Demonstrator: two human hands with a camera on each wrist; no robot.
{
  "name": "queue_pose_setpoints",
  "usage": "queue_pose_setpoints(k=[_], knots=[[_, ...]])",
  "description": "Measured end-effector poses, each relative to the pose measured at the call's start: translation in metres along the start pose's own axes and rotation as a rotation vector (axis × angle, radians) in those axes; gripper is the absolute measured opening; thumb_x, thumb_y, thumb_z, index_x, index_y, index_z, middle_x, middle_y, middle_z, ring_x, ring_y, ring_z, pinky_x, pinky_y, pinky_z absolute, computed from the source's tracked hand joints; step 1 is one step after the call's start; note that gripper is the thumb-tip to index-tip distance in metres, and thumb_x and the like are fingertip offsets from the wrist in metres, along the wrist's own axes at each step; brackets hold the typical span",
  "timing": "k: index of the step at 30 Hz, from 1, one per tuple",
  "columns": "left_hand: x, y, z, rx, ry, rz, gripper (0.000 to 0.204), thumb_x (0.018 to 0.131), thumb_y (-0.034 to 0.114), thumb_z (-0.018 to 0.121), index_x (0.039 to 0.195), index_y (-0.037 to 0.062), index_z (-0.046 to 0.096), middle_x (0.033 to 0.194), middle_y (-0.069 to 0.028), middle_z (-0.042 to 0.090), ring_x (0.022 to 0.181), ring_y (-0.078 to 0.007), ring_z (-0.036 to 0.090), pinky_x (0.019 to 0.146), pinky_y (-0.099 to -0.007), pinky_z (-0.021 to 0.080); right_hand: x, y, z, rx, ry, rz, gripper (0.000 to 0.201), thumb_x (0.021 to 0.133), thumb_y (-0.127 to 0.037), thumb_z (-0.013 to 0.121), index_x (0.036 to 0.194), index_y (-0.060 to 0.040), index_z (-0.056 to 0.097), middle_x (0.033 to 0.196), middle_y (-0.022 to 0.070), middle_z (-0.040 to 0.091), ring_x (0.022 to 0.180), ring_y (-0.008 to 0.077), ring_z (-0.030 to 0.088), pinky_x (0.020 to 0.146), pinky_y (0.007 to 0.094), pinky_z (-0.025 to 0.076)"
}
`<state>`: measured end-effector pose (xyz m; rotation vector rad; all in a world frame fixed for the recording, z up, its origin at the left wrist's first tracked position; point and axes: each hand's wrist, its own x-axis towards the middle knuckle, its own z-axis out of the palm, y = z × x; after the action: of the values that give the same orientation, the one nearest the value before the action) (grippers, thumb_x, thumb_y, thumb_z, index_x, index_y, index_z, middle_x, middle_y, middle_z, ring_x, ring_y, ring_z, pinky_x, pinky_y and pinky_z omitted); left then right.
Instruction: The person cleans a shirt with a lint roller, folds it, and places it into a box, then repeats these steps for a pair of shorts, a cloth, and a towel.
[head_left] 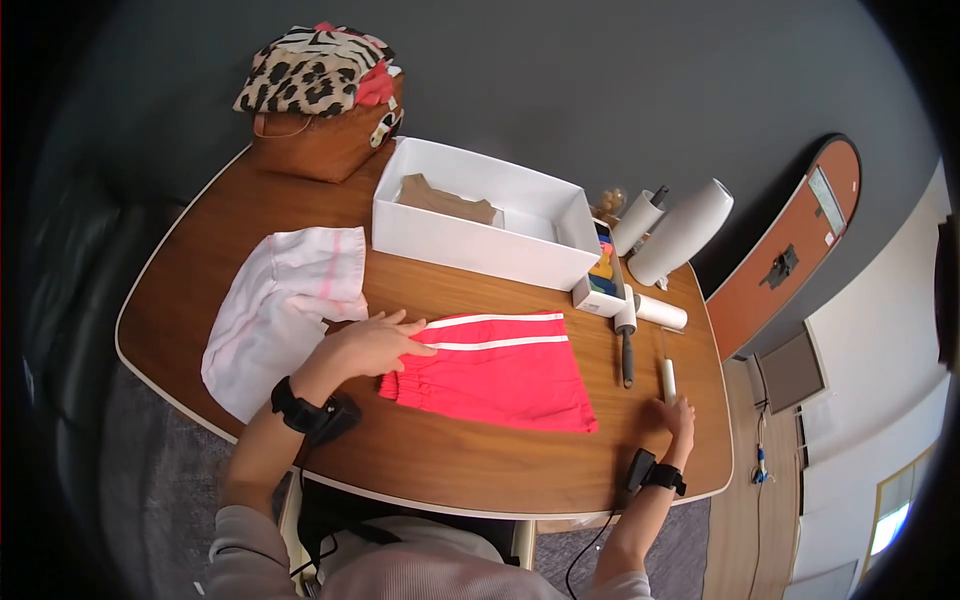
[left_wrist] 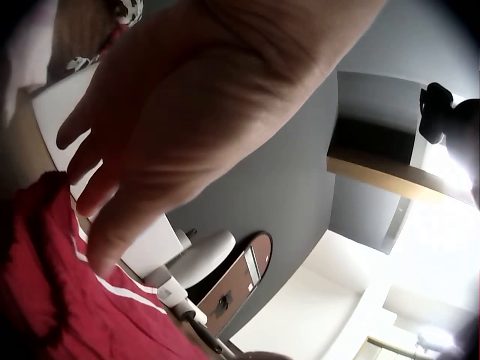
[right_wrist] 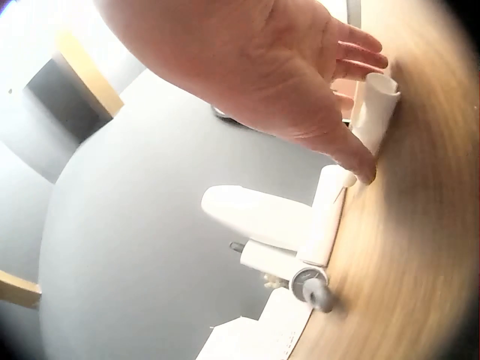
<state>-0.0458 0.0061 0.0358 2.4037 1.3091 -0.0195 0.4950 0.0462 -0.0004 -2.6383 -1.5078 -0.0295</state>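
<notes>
Shorts (head_left: 500,388) lie flat on the bench (head_left: 470,480), likely light and limp; the gathered waistband (head_left: 405,393) should hold best. Left hand (head_left: 368,345) spreads loose fingers across their striped edge; right hand's (head_left: 679,420) grip stands wide about a white tube (head_left: 669,378), probably stiff.

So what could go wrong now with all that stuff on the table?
The white handle by the right hand looks round, so a bump might send it rolling. The left hand, touching the red shorts, could wrinkle them. The white cloth, near the table's edge, might slip off.
</notes>
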Motion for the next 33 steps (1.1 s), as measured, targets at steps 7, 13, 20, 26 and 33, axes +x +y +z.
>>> queue_pose_setpoints(k=[7,13,20,26,33], knots=[[-0.001,-0.018,0.007,-0.201,0.006,-0.081,0.056,0.072,0.035,0.065,0.123,0.0254,0.047,0.134,-0.0247,0.028,0.122,-0.0369,0.032,0.096,-0.0333,0.033,0.035,0.033,0.024,0.072,0.025,-0.215,0.046,0.074,-0.038,0.061,0.094,0.0031,0.056,0.091,0.0243,0.056,0.09,0.0337,0.055,0.075,0.0414,0.045],[-0.01,-0.009,0.005,-0.274,0.022,-0.16,0.061,0.069,0.042,0.066,0.124,0.0265,0.045,0.132,-0.0254,0.032,0.125,-0.0322,0.03,0.097,-0.0353,0.033,0.02,0.027,-0.033,1.0,0.043,-0.032,0.024,0.078,-0.022,0.059,0.082,0.0017,0.056,0.059,0.0094,0.056,0.046,0.016,0.055,0.038,0.0256,0.043],[-0.008,-0.009,0.018,-0.228,0.071,-0.122,0.063,0.069,0.03,0.068,0.126,0.0285,0.042,0.133,-0.0258,0.03,0.122,-0.0344,0.033,0.096,-0.0326,0.033,0.041,0.04,-0.081,0.912,-0.058,-0.006,0.027,0.076,-0.021,0.061,0.083,0.0038,0.054,0.057,0.0075,0.054,0.041,0.0149,0.053,0.036,0.0247,0.043],[-0.004,-0.02,0.026,-0.208,0.09,-0.073,0.061,0.071,0.022,0.066,0.126,0.0313,0.041,0.134,-0.0279,0.025,0.126,-0.0333,0.027,0.101,-0.0324,0.029,0.015,0.009,-0.068,0.311,-0.249,-0.048,0.029,0.078,-0.026,0.057,0.086,0.0019,0.055,0.055,0.0105,0.053,0.04,0.0178,0.054,0.036,0.029,0.045],[0.006,-0.038,0.03,-0.362,0.342,-0.027,0.044,0.085,0.016,0.047,0.128,0.0229,0.04,0.133,-0.0273,0.027,0.124,-0.0355,0.029,0.101,-0.0334,0.027,0.014,0.021,-0.035,-0.025,0.349,-0.196,0.054,0.076,-0.049,0.053,0.08,0.0042,0.061,0.07,0.026,0.057,0.069,0.0399,0.057,0.061,0.0439,0.045]])
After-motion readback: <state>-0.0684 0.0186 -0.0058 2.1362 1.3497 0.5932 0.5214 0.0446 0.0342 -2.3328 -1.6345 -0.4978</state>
